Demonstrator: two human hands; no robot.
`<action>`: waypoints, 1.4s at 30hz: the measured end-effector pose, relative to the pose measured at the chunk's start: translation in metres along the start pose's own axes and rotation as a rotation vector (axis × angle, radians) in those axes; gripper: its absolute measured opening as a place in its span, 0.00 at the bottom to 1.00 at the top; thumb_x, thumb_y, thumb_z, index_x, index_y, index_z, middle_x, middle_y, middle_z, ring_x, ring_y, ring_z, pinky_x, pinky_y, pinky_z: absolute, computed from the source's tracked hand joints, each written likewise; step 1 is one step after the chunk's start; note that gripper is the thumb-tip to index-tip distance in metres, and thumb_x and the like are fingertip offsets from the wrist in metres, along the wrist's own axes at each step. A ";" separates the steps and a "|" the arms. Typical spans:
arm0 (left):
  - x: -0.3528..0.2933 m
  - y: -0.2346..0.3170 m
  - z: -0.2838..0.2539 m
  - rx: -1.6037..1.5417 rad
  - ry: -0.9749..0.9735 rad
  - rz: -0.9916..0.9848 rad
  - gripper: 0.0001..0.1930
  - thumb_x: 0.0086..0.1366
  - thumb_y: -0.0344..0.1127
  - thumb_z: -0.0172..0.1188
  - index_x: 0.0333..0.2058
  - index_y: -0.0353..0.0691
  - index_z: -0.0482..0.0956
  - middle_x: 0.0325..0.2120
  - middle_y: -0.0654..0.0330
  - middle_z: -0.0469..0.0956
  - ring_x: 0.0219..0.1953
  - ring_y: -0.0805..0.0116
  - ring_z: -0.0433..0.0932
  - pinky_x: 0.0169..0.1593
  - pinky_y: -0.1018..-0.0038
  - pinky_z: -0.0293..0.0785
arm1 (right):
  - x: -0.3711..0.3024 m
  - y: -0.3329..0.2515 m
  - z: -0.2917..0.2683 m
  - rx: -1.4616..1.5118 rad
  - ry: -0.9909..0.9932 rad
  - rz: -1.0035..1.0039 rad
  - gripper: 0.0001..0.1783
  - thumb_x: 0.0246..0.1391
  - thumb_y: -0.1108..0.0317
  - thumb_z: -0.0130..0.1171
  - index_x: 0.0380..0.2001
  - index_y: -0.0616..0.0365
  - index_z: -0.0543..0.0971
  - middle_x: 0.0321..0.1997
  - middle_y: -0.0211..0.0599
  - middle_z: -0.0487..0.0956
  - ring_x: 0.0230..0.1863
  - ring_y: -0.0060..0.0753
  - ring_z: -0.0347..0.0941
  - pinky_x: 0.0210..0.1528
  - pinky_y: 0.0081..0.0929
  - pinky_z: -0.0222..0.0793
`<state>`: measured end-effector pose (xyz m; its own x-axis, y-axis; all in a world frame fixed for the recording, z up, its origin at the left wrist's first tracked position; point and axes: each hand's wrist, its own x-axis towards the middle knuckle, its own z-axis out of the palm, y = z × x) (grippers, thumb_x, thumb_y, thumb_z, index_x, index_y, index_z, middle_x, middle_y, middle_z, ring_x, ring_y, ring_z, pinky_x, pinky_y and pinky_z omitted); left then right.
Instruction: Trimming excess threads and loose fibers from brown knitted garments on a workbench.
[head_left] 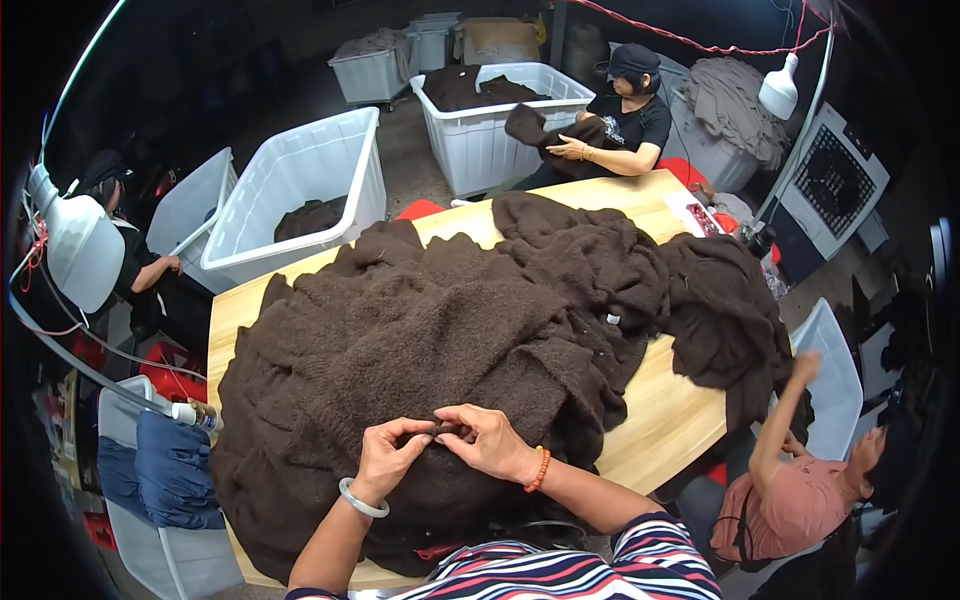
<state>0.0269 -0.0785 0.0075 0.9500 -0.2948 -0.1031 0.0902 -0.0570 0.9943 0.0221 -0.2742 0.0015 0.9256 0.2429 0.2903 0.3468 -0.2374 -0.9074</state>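
Wooden tabletop is carrying the dark brown fabric, heaped over most of it. Left hand and right hand are pinching a bit of fabric, near side, thumb-and-finger grips closed, almost meeting.

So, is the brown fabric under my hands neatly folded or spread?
Loosely spread: the brown fabric lies rumpled across the table.

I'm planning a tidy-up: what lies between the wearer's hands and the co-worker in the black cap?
The head view shows dark brown fabric, then a strip of wooden table.
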 end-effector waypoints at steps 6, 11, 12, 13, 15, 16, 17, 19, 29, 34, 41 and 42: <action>-0.001 -0.003 0.004 0.157 0.056 0.026 0.06 0.61 0.23 0.61 0.37 0.31 0.83 0.32 0.60 0.84 0.36 0.78 0.79 0.43 0.80 0.75 | -0.003 0.004 -0.001 -0.100 -0.083 0.058 0.13 0.51 0.70 0.65 0.40 0.65 0.81 0.34 0.45 0.81 0.31 0.37 0.80 0.35 0.30 0.76; -0.005 -0.005 0.005 0.264 0.054 0.041 0.08 0.58 0.24 0.61 0.37 0.31 0.83 0.33 0.55 0.84 0.36 0.72 0.82 0.43 0.77 0.76 | -0.001 0.001 -0.004 0.084 -0.189 0.366 0.14 0.51 0.69 0.62 0.41 0.66 0.81 0.34 0.48 0.83 0.32 0.36 0.81 0.37 0.29 0.76; -0.006 -0.005 0.005 0.322 0.045 0.079 0.09 0.57 0.24 0.61 0.37 0.32 0.83 0.32 0.55 0.84 0.36 0.69 0.82 0.43 0.76 0.76 | 0.000 0.000 -0.004 0.085 -0.193 0.366 0.14 0.51 0.69 0.62 0.41 0.66 0.81 0.34 0.48 0.83 0.32 0.36 0.81 0.37 0.29 0.76; -0.005 -0.005 0.006 0.379 0.031 0.119 0.09 0.57 0.24 0.61 0.37 0.32 0.84 0.32 0.54 0.84 0.36 0.67 0.83 0.42 0.75 0.77 | 0.000 -0.001 -0.005 0.051 -0.200 0.349 0.15 0.51 0.69 0.62 0.41 0.66 0.81 0.34 0.48 0.83 0.32 0.35 0.81 0.37 0.29 0.76; -0.007 0.003 0.008 0.439 0.038 0.177 0.08 0.56 0.23 0.62 0.36 0.32 0.83 0.31 0.53 0.83 0.35 0.63 0.83 0.41 0.73 0.77 | 0.000 -0.001 -0.006 0.016 -0.201 0.335 0.15 0.51 0.68 0.62 0.41 0.66 0.81 0.34 0.48 0.83 0.32 0.35 0.81 0.38 0.29 0.76; -0.008 0.008 0.010 0.498 0.043 0.238 0.08 0.55 0.23 0.62 0.35 0.33 0.83 0.31 0.52 0.82 0.34 0.59 0.82 0.40 0.71 0.77 | -0.001 0.001 -0.006 0.010 -0.198 0.315 0.15 0.51 0.68 0.62 0.40 0.66 0.81 0.34 0.49 0.83 0.33 0.37 0.81 0.38 0.30 0.76; -0.008 0.008 0.011 0.498 0.029 0.240 0.08 0.55 0.23 0.62 0.35 0.33 0.83 0.31 0.52 0.82 0.34 0.59 0.82 0.40 0.71 0.77 | -0.003 0.003 -0.006 0.003 -0.192 0.297 0.14 0.51 0.69 0.62 0.40 0.66 0.81 0.35 0.49 0.83 0.34 0.39 0.81 0.39 0.31 0.77; -0.008 0.005 0.011 0.659 0.051 0.374 0.07 0.54 0.21 0.62 0.34 0.33 0.81 0.29 0.51 0.79 0.33 0.54 0.80 0.38 0.67 0.76 | -0.007 0.010 -0.001 -0.045 -0.138 0.153 0.13 0.50 0.69 0.62 0.38 0.66 0.81 0.35 0.50 0.82 0.36 0.45 0.81 0.40 0.34 0.76; -0.008 0.002 0.012 0.698 0.037 0.393 0.08 0.52 0.17 0.58 0.32 0.32 0.77 0.28 0.50 0.76 0.32 0.51 0.77 0.36 0.65 0.73 | -0.014 0.016 0.010 -0.129 -0.216 0.044 0.10 0.53 0.75 0.57 0.39 0.66 0.77 0.40 0.53 0.75 0.43 0.57 0.75 0.47 0.45 0.72; -0.005 0.000 0.019 0.704 0.030 0.404 0.08 0.52 0.16 0.56 0.32 0.32 0.76 0.29 0.49 0.74 0.32 0.51 0.76 0.36 0.65 0.73 | -0.020 0.021 0.011 -0.176 -0.144 0.051 0.09 0.53 0.78 0.55 0.38 0.66 0.77 0.40 0.54 0.75 0.43 0.58 0.75 0.46 0.44 0.72; -0.009 0.003 0.017 0.647 0.052 0.397 0.07 0.53 0.16 0.54 0.31 0.32 0.76 0.27 0.52 0.74 0.31 0.55 0.76 0.36 0.68 0.72 | -0.017 0.023 0.014 -0.039 -0.063 0.126 0.10 0.46 0.77 0.57 0.34 0.66 0.82 0.36 0.55 0.78 0.42 0.55 0.76 0.49 0.43 0.72; -0.010 0.004 0.016 0.648 0.045 0.379 0.07 0.53 0.16 0.55 0.30 0.32 0.76 0.27 0.52 0.74 0.30 0.56 0.76 0.36 0.68 0.72 | -0.017 0.024 0.013 -0.045 -0.054 0.136 0.10 0.46 0.77 0.57 0.34 0.66 0.82 0.36 0.55 0.78 0.42 0.55 0.76 0.49 0.43 0.72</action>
<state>0.0131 -0.0912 0.0120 0.8934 -0.3675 0.2585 -0.4266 -0.5135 0.7445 0.0125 -0.2719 -0.0297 0.9554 0.2559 0.1475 0.2263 -0.3131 -0.9224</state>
